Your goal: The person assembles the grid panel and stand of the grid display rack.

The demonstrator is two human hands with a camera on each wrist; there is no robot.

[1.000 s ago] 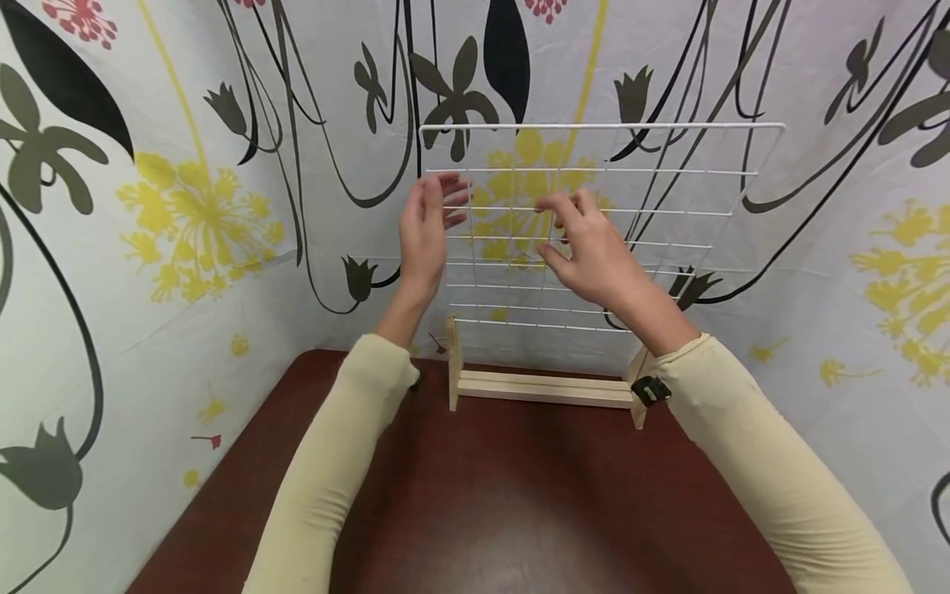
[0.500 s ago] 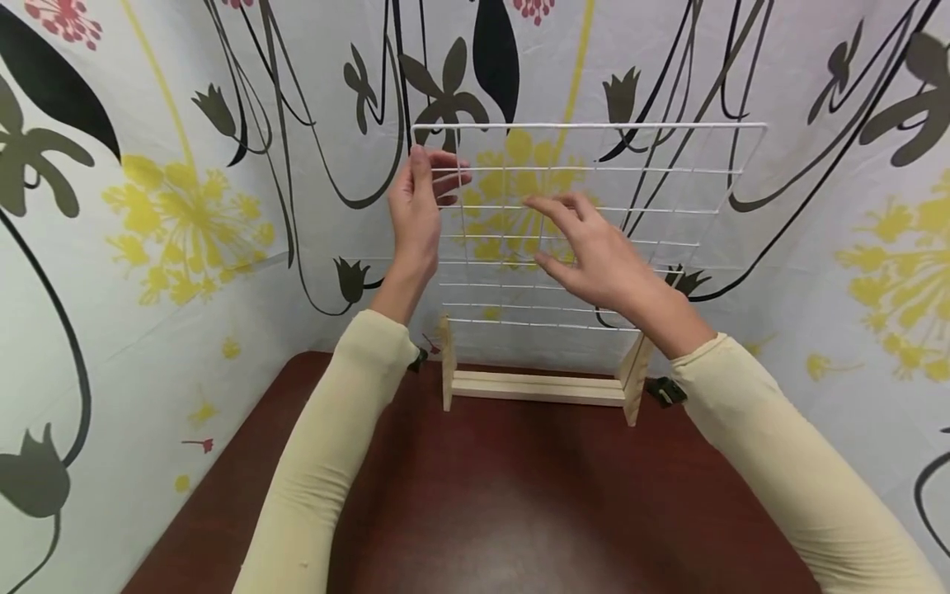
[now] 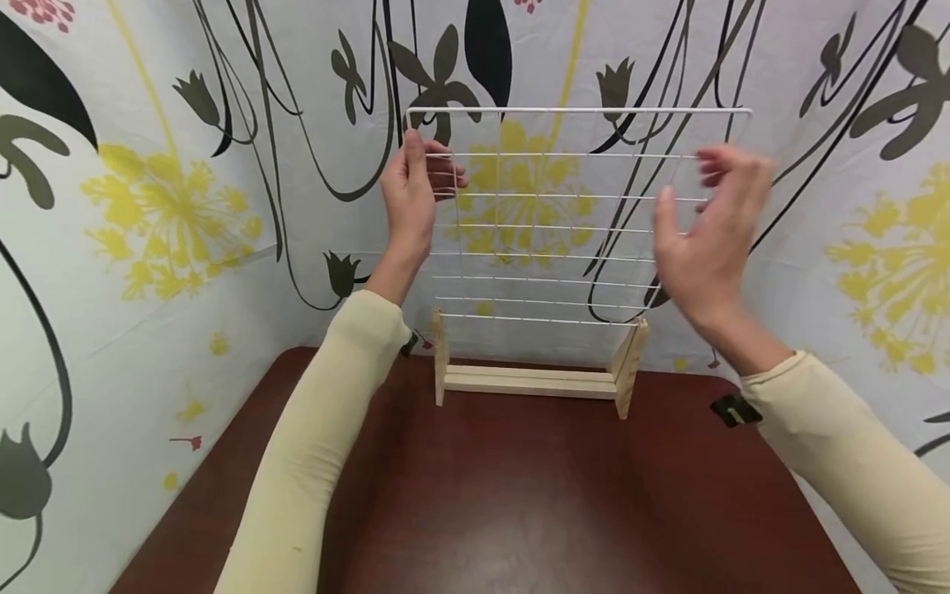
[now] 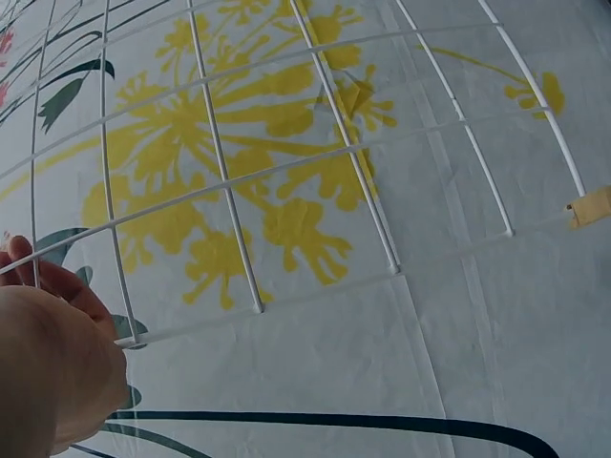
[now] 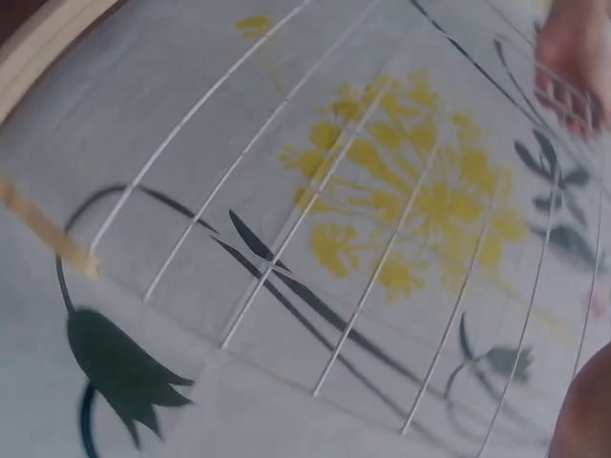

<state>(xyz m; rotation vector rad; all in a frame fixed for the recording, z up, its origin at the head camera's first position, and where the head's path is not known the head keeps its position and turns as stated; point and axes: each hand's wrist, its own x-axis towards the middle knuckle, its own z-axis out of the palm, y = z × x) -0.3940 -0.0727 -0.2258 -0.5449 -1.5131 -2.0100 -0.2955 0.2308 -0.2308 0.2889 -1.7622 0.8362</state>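
White rectangular wire grid panel (image 3: 549, 228) stands above the tabletop's back edge, lower corners meeting the tops of the two side uprights on a pale, unpainted wooden base (image 3: 530, 382). Exact tilt of panel hard to judge. Base sits on the dark red-brown, glossy tabletop (image 3: 534, 478), close to the back edge, about midway between the two back corners. A pale wooden crossbar joins its uprights low down.

Left hand (image 3: 411, 194) is at the panel's left side, near the upper corner. Grip is closed lightly over the edge: thumb on the near side pointing up, fingers reaching behind the wires. Left wrist view agrees, fingers partly seen through the grid; right wrist view shows them behind the wires too.

Right hand (image 3: 712, 235) is at the panel's right side, below the top corner, motion-blurred. Grip is loosely open, thumb well apart from the bent fingers, no firm hold visible; cannot tell if it touches the wire. Right wrist view catches only a small part of it at the lower right.

Both arms wear cream long sleeves (image 3: 319, 445), with a small black device (image 3: 736, 409) at the right cuff. Behind everything: white backdrop (image 3: 304, 247) printed with yellow flower heads, grey-green tulips, dark leaves and curving stems.
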